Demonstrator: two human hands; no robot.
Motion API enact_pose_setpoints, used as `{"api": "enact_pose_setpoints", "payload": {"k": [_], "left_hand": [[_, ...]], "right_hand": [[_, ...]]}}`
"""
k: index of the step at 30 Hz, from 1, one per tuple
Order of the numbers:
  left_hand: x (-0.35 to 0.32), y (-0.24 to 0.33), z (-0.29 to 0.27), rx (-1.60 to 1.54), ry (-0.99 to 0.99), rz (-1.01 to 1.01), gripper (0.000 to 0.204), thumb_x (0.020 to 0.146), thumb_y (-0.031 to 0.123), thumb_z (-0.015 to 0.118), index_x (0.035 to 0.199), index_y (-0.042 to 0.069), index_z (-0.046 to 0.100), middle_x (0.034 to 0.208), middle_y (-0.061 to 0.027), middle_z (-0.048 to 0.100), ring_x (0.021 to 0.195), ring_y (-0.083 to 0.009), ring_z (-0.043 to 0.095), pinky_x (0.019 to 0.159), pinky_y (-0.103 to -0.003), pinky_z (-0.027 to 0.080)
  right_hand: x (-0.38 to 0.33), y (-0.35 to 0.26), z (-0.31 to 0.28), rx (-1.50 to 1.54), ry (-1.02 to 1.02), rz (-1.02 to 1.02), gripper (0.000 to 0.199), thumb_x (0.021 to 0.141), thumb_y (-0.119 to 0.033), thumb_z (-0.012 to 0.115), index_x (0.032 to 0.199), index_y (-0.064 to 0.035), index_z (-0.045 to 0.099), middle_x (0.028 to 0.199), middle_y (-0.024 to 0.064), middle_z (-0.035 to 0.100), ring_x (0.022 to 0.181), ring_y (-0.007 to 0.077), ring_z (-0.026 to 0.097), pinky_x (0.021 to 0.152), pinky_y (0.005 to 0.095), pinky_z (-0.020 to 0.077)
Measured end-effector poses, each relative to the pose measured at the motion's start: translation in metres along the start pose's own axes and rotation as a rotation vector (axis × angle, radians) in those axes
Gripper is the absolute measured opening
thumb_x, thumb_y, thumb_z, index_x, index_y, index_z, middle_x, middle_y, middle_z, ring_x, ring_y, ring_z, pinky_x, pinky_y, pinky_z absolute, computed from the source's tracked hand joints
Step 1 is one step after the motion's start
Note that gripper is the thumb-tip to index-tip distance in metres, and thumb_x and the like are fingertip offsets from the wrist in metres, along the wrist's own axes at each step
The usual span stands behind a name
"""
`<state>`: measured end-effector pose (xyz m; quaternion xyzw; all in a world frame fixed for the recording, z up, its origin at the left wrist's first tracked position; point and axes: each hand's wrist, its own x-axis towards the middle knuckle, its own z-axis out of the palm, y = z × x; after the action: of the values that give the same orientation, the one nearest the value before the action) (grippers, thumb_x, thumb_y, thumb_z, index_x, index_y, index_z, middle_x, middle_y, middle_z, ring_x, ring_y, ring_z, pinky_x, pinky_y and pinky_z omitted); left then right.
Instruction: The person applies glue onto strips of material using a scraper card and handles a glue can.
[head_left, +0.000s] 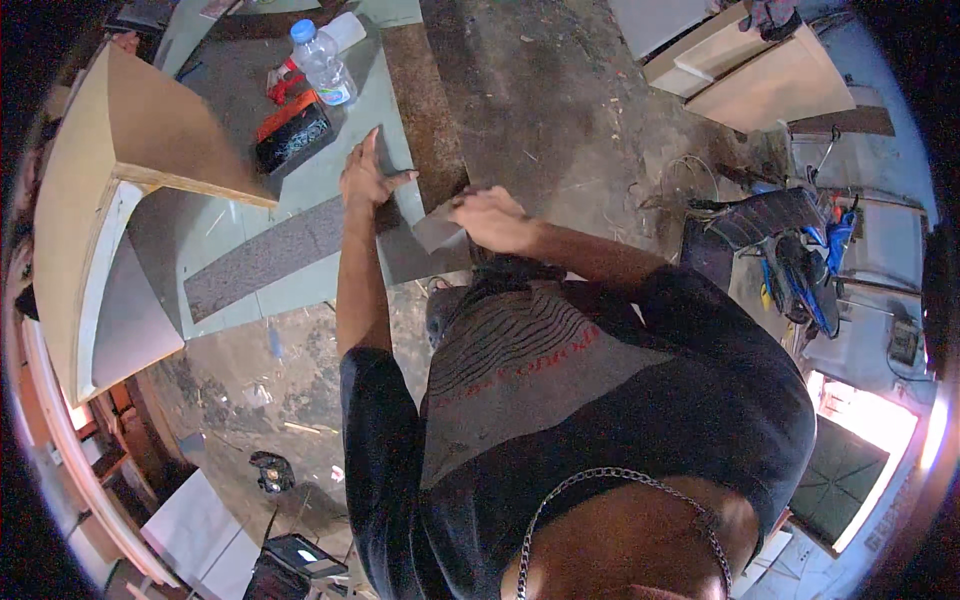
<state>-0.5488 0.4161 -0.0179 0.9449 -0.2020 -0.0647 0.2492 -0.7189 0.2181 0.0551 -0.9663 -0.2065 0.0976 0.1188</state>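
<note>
My left hand (368, 182) lies on the pale green worktop (395, 130), its fingers stretched forward and the thumb spread to the right; nothing shows in its grip. At the table's near right corner, my right hand (492, 218) is closed on a flat grey piece (436, 231). That piece is thin with straight edges, and its exact kind I cannot tell. One dark brown strip (422, 95) runs along the right side of the table, beside both hands. A second brown strip (265, 258) lies flat across the near part, left of my left forearm.
A clear bottle with a blue cap (325, 65) stands beyond my left hand, near a red and black box (292, 130). A large wooden carcass (150, 125) rises at the left. Light wooden panels (770, 85) stand at the far right; tools and cables (800, 260) hang at the right.
</note>
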Motion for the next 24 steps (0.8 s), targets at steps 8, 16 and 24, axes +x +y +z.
{"api": "enact_pose_setpoints", "payload": {"k": [8,16,24], "left_hand": [[0.001,0.009,-0.006,-0.03,-0.01,0.03,0.123,0.052,0.059,0.089,0.152,0.016,0.032,0.141,-0.0145,0.052,0.13,-0.0345,0.05,0.103,-0.047,0.046],[0.003,0.009,-0.003,-0.024,-0.051,0.026,0.123,0.053,0.064,0.087,0.152,0.017,0.031,0.143,-0.0167,0.049,0.132,-0.0376,0.046,0.105,-0.048,0.044],[0.002,0.001,0.003,-0.007,0.029,0.077,0.118,0.055,0.062,0.087,0.151,0.017,0.034,0.138,-0.0159,0.052,0.129,-0.0373,0.049,0.103,-0.049,0.046]], "right_hand": [[-0.013,-0.01,0.026,-0.046,0.012,0.015,0.016,0.081,-0.016,0.063,0.091,-0.008,0.072,0.095,0.0143,0.072,0.093,0.0349,0.07,0.075,0.0488,0.0543],[-0.008,-0.032,-0.008,-0.025,-0.177,0.124,0.043,0.085,-0.009,0.056,0.128,-0.0121,0.061,0.126,0.0118,0.062,0.123,0.0319,0.055,0.094,0.049,0.0481],[-0.007,-0.007,0.007,0.042,0.056,0.019,0.026,0.083,-0.015,0.061,0.108,-0.0139,0.069,0.104,0.0117,0.07,0.105,0.0287,0.066,0.079,0.0482,0.0509]]}}
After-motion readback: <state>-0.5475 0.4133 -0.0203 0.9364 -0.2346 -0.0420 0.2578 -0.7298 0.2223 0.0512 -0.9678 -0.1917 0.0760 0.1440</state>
